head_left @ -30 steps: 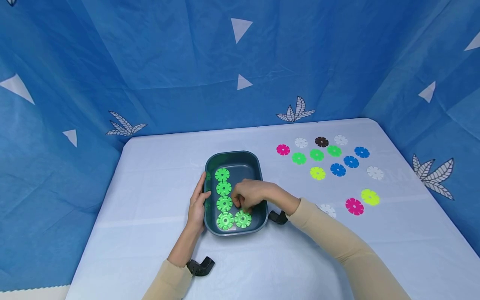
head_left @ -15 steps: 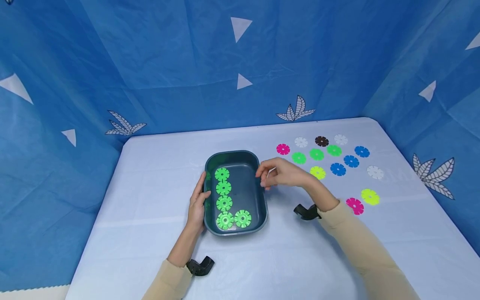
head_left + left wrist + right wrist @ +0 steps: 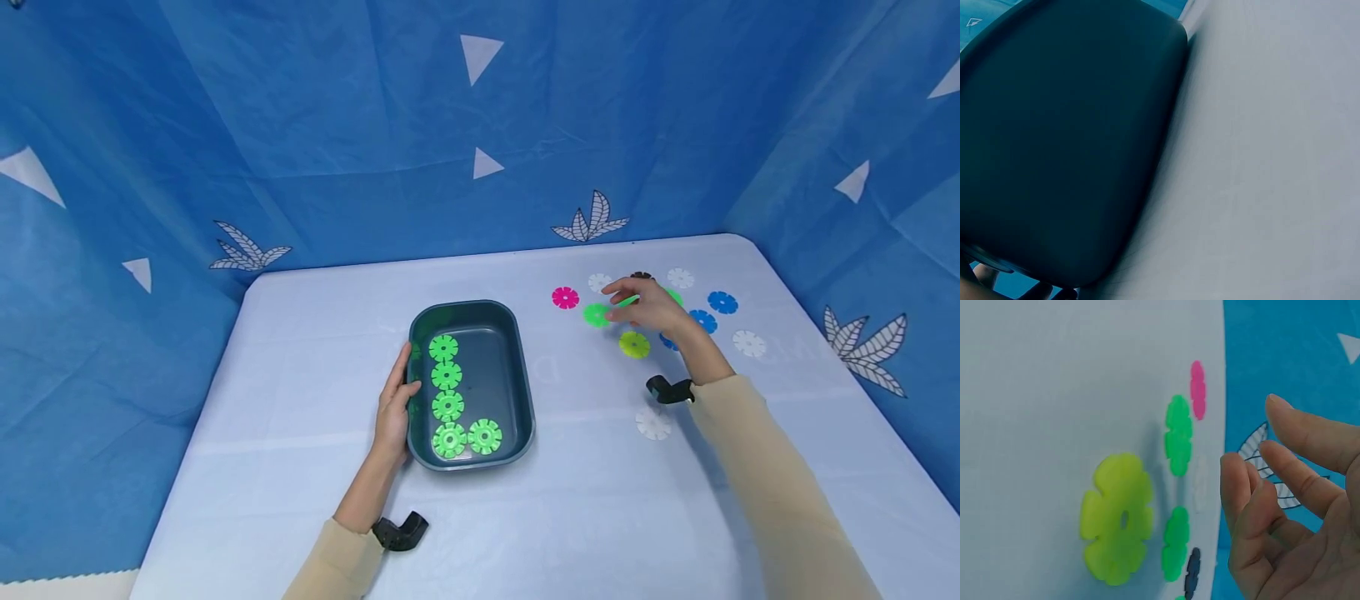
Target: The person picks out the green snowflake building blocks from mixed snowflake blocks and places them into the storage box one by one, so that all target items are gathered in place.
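Note:
A dark blue-green plastic tray stands on the white table. My left hand grips its left wall, thumb over the rim and fingers along the outside. Inside, several green notched plastic discs form an L, down the left side and along the near end. In the left wrist view the tray's dark wall fills much of the frame. My right hand hovers above the loose discs, fingers loosely bent, nothing between them. Nearest its fingertips is a green disc; the hand partly covers other green discs.
Around the right hand lie a yellow disc, a pink disc, blue discs and white discs. Another white disc lies nearer the front. A blue curtain hangs behind the table.
My right hand has left the tray's inside, where it was at the near-right green disc, and moved right and away to above the loose discs. The left hand and tray stay put.

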Demonstrator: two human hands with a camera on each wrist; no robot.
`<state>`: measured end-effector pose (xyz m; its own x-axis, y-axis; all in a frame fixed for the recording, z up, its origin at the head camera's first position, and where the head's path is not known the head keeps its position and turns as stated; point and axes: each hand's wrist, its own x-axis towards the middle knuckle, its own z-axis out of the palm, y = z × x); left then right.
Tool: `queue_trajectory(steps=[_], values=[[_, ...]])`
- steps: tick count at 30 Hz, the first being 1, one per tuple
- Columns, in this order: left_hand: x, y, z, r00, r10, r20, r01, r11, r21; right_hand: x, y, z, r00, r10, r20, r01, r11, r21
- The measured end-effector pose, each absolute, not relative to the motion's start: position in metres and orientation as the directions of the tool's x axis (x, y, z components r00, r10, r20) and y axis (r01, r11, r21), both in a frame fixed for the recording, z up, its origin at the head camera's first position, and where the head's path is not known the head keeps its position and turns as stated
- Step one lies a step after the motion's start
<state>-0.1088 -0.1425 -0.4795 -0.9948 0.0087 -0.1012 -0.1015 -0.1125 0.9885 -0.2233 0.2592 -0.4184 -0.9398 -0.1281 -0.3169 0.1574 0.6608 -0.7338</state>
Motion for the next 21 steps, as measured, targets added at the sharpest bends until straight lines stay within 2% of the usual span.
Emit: queue_trajectory(steps=[11,21], values=[[-0.109,-0.141,-0.480,-0.994,0.010,-0.107,-0.108,-0.106,0.988,-0.238,0.258,-0.443,-0.934,-0.081,-0.348,0.177,0.742,-0.647],[-0.109,-0.143,-0.481,-0.995,0.008,-0.101,-0.101,-0.106,0.989,-0.240,0.251,-0.456,-0.952,-0.065,-0.300,0.124,0.812,-0.571]])
